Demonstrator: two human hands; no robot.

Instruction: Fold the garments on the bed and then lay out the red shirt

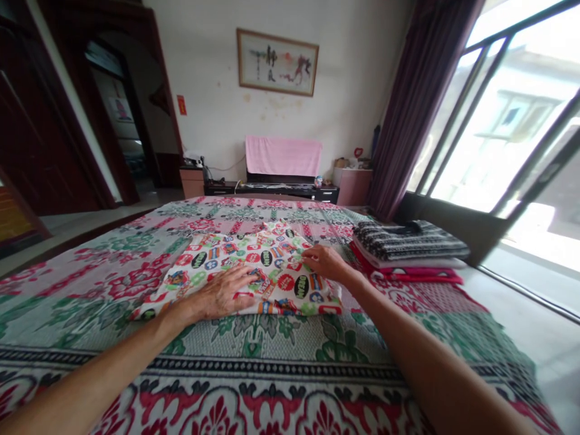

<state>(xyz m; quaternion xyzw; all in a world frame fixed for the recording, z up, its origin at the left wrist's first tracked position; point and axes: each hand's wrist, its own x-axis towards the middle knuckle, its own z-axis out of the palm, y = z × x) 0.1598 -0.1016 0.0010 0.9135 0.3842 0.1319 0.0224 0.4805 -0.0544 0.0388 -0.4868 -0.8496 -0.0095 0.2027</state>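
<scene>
Bedspread (272, 341): broad and fairly flat before me, so it likely supports cloth without sagging.
Printed garment (276, 272): on the bedspread in front of me, under my 2 hands, mostly flat, probably so wrinkles show; a small part juts out at its far edge.
Folded pile (410, 263): on my right, apart from the garment, I think to leave me room; a black-and-white knit (410, 240) tops it.
Left hand (226, 290): palm down, fingers loosely spread over the garment, gripping nothing, seemingly to steady it.
Right hand (328, 261): half curled at the garment's right side, perhaps controlling it; I cannot tell if it pinches cloth.
</scene>
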